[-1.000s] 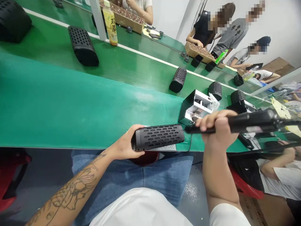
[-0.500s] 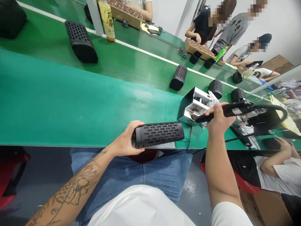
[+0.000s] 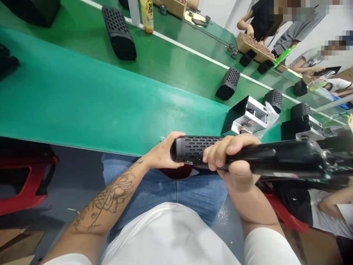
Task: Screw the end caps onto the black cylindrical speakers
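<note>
My left hand [image 3: 162, 152] is wrapped round the left end of a black speaker housing [image 3: 191, 147] with rows of slots, lying on its side at the table's front edge. My right hand [image 3: 234, 158] grips a black electric screwdriver [image 3: 281, 158], held nearly level with its cable end to the right. The screwdriver's tip is hidden behind my fingers, and the hand covers the housing's right end, so I cannot tell whether the tip touches it. Just behind my right hand stands a black and silver screw feeder [image 3: 246, 117].
More black housings [image 3: 228, 84] stand along the green table [image 3: 116, 99]. A second feeder-like box [image 3: 302, 127] sits at right. Beyond are a yellow drink bottle [image 3: 148, 16], a parts carton [image 3: 255, 46] and several co-workers. A red stool [image 3: 27, 187] is at left.
My right hand has brought the screwdriver from the screw feeder left and nearer, over the housing's right end. My left hand keeps its hold on the housing. The camera view has shifted.
</note>
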`<state>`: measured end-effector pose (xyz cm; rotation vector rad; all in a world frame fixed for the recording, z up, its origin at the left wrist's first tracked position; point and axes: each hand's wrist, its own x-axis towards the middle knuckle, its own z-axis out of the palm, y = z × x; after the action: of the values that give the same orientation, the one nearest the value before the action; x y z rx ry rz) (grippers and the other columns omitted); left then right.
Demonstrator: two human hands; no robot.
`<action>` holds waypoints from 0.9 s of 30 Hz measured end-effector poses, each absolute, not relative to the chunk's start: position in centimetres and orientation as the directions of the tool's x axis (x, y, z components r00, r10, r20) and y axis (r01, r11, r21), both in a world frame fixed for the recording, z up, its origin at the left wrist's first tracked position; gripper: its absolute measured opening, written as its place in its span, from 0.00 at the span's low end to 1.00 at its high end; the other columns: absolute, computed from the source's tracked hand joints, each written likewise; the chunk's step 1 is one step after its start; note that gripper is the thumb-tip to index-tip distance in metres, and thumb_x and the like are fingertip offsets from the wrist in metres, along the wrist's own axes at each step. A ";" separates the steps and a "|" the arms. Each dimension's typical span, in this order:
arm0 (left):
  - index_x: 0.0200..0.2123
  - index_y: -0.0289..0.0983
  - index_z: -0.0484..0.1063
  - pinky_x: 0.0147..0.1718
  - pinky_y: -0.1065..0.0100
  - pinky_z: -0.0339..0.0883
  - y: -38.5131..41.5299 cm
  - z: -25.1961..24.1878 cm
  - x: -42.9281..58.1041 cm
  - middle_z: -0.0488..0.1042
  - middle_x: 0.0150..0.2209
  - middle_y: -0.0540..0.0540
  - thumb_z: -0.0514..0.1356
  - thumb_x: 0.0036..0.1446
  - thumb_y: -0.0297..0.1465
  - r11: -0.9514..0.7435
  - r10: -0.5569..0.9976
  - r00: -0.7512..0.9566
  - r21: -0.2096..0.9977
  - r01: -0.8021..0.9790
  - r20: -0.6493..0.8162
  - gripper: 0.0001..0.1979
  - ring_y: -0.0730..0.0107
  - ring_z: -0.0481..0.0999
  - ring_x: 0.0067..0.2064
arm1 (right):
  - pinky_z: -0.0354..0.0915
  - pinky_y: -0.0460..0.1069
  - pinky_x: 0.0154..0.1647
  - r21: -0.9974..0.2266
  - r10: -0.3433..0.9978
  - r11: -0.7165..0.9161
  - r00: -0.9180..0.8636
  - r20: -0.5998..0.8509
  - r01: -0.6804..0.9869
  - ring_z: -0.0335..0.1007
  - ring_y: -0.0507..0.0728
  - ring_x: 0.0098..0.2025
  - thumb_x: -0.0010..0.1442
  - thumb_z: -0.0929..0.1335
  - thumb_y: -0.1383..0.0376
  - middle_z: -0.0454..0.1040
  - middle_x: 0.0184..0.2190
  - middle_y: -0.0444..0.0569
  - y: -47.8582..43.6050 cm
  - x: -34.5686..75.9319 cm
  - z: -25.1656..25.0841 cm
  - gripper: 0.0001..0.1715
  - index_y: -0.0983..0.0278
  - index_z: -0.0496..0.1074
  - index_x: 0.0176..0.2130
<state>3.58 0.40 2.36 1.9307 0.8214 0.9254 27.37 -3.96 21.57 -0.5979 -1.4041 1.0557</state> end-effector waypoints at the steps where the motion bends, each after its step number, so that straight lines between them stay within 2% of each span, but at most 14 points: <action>1: 0.85 0.48 0.62 0.83 0.38 0.80 0.4 2.5 3.6 0.75 0.82 0.34 0.86 0.58 0.40 -0.443 0.807 0.513 0.874 0.198 0.292 0.59 0.35 0.84 0.79 | 0.83 0.54 0.27 -0.858 0.856 0.457 -0.148 0.496 -0.233 0.70 0.53 0.18 0.71 0.89 0.41 0.77 0.23 0.34 -3.6 27.0 21.2 0.28 0.52 0.78 0.42; 6: 0.84 0.47 0.63 0.82 0.39 0.81 0.3 2.9 3.8 0.76 0.81 0.35 0.85 0.57 0.41 -0.427 0.815 0.505 0.884 0.191 0.285 0.58 0.36 0.85 0.78 | 0.84 0.54 0.31 -0.864 0.848 0.461 -0.185 0.497 -0.204 0.72 0.53 0.20 0.72 0.88 0.41 0.79 0.25 0.35 -2.9 26.1 19.6 0.27 0.53 0.81 0.44; 11: 0.83 0.47 0.66 0.81 0.39 0.81 0.4 2.9 3.9 0.78 0.80 0.34 0.88 0.55 0.46 -0.391 0.826 0.507 0.898 0.199 0.247 0.59 0.36 0.86 0.77 | 0.82 0.53 0.32 -0.860 0.825 0.468 -0.250 0.508 -0.203 0.75 0.53 0.22 0.75 0.88 0.47 0.81 0.28 0.36 -3.2 26.2 18.1 0.20 0.53 0.82 0.48; 16: 0.81 0.47 0.67 0.80 0.36 0.82 0.4 3.0 4.1 0.77 0.80 0.33 0.88 0.54 0.48 -0.394 0.829 0.500 0.895 0.208 0.249 0.58 0.33 0.86 0.77 | 0.81 0.53 0.32 -0.903 0.839 0.402 -0.335 0.429 -0.151 0.72 0.53 0.22 0.70 0.89 0.42 0.77 0.26 0.35 -3.2 26.4 17.4 0.26 0.53 0.80 0.43; 23: 0.81 0.48 0.67 0.77 0.34 0.84 0.3 3.2 4.4 0.79 0.79 0.35 0.87 0.54 0.47 -0.394 0.843 0.480 0.886 0.243 0.243 0.57 0.35 0.86 0.75 | 0.74 0.51 0.26 -0.895 0.808 0.392 -0.385 0.445 -0.212 0.70 0.53 0.20 0.72 0.88 0.51 0.78 0.25 0.36 -2.3 26.1 17.5 0.21 0.53 0.80 0.40; 27: 0.81 0.48 0.67 0.77 0.37 0.85 0.4 3.2 4.2 0.80 0.79 0.36 0.86 0.55 0.46 -0.382 0.853 0.472 0.883 0.271 0.224 0.56 0.37 0.87 0.74 | 0.73 0.51 0.24 -0.912 0.822 0.365 -0.395 0.410 -0.187 0.69 0.52 0.20 0.70 0.89 0.46 0.77 0.24 0.36 -2.2 25.6 17.3 0.26 0.55 0.79 0.38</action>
<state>4.20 0.41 3.21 1.8936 0.9389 0.8880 25.63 -2.16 17.29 -0.5817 -1.6035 1.2352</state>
